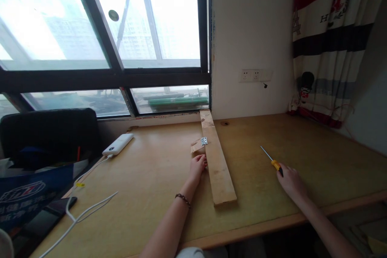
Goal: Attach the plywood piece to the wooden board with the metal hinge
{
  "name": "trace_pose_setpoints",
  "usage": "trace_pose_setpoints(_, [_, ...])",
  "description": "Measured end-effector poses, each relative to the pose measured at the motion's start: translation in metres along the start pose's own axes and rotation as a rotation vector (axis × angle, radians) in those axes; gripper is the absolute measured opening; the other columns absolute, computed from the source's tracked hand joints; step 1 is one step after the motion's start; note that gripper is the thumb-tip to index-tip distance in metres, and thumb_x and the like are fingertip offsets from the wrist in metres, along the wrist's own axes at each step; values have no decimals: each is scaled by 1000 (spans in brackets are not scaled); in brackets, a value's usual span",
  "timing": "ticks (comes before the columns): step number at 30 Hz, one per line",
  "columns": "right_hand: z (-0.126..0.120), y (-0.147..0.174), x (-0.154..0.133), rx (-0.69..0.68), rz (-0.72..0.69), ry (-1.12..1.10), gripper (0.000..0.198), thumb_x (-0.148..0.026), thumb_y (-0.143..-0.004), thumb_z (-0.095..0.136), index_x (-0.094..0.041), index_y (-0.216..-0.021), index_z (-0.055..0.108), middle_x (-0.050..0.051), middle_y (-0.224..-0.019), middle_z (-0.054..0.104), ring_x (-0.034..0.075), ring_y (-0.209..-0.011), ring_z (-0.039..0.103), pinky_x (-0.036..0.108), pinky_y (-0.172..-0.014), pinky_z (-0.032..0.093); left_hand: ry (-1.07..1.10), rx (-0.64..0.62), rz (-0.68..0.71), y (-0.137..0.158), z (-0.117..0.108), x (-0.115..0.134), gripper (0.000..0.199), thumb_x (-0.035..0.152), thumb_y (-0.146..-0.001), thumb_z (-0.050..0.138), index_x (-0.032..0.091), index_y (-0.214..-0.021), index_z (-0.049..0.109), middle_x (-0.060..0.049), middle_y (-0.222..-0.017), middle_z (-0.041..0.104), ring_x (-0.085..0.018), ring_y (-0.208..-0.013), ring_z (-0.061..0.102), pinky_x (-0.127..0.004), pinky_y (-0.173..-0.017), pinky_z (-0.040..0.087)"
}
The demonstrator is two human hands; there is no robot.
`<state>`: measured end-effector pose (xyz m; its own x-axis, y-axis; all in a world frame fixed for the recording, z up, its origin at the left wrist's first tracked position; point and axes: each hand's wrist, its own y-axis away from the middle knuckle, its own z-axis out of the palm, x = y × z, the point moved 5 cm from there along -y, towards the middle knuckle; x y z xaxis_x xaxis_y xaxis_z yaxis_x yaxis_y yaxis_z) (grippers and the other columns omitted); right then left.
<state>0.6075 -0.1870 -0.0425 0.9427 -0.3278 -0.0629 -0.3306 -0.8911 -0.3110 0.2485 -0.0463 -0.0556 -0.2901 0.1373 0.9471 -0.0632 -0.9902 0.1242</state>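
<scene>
A long wooden board (220,165) lies on the table, running from the window wall towards me. A metal hinge (204,141) sits across its left edge and reaches onto a small wood block (196,146) beside it. Just below the block, my left hand (198,166) is closed with its fingertips pinched together against the board's left edge; whatever is between them is hidden. Off to the right, my right hand (292,182) grips a screwdriver (275,164) by its yellow and black handle, the shaft pointing up and left, away from the board.
The wooden table (157,181) stands against a window and wall. At its left side lie a white power bank (118,144), a white cable (87,211) and a dark flat device (45,221). A black chair (51,129) and blue bag (24,193) stand beyond. A curtain (329,60) hangs right.
</scene>
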Motion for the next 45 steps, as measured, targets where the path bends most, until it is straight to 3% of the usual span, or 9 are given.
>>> trace_pose_setpoints(11, [-4,6,-35,-17,-59,8,33,-21,-80,36,-10,-104,56,13,-85,63,26,-77,55,35,-70,41,-279,-131,-1,4,7,4,28,37,-72,56,10,-75,62,4,-40,44,-6,-34,36,-19,-36,27])
trace_pose_setpoints(17, [-22,13,-73,226,-65,-241,37,-24,-78,39,-6,-105,57,23,-115,51,35,-107,45,48,-92,31,-260,-221,-28,5,9,3,30,38,-70,59,10,-80,62,2,-46,48,-5,-36,37,-18,-36,24])
trace_pose_setpoints(19, [-18,14,-109,130,-108,-585,39,-29,-77,41,-9,-107,56,18,-114,55,30,-109,46,44,-94,33,-242,-246,-36,4,9,1,31,36,-68,61,9,-83,61,1,-50,51,-5,-37,38,-18,-36,24])
trace_pose_setpoints(22, [2,15,-168,-227,39,-1141,43,-40,-76,42,-12,-105,57,14,-104,62,25,-96,57,36,-82,45,-196,-228,-48,3,8,-1,31,33,-65,65,9,-82,59,0,-56,54,-4,-38,39,-18,-38,27])
trace_pose_setpoints(24, [8,15,-201,-374,45,-1297,44,-43,-75,41,-10,-98,60,13,-98,65,25,-91,59,34,-76,47,-156,-199,-44,4,7,0,31,33,-62,67,9,-81,58,-2,-61,57,-4,-41,42,-18,-40,30])
trace_pose_setpoints(26, [10,14,-215,-353,65,-1311,42,-43,-73,43,-10,-91,62,13,-93,66,26,-88,60,34,-74,48,-124,-188,-36,6,8,1,32,33,-60,68,9,-80,58,-4,-66,60,-5,-45,46,-18,-41,31])
trace_pose_setpoints(30, [8,16,-206,-176,127,-1242,38,-40,-73,44,-11,-90,63,14,-92,67,26,-89,60,35,-79,46,-71,-200,-38,16,15,1,36,34,-58,70,10,-82,59,-6,-70,62,-9,-52,52,-19,-44,35])
trace_pose_setpoints(36, [3,31,-165,-127,92,-1294,46,-44,-74,45,-11,-101,61,15,-106,63,27,-100,57,36,-85,45,-14,-295,31,49,49,10,38,36,-61,67,10,-87,56,-8,-77,64,-11,-59,56,-19,-47,38])
trace_pose_setpoints(45, [-20,1,-79,-16,144,-1199,47,-47,-74,46,-14,-104,60,13,-111,60,27,-105,55,38,-89,45,-88,-420,140,50,143,30,30,29,-68,60,11,-90,54,-10,-88,64,-11,-61,58,-17,-44,38])
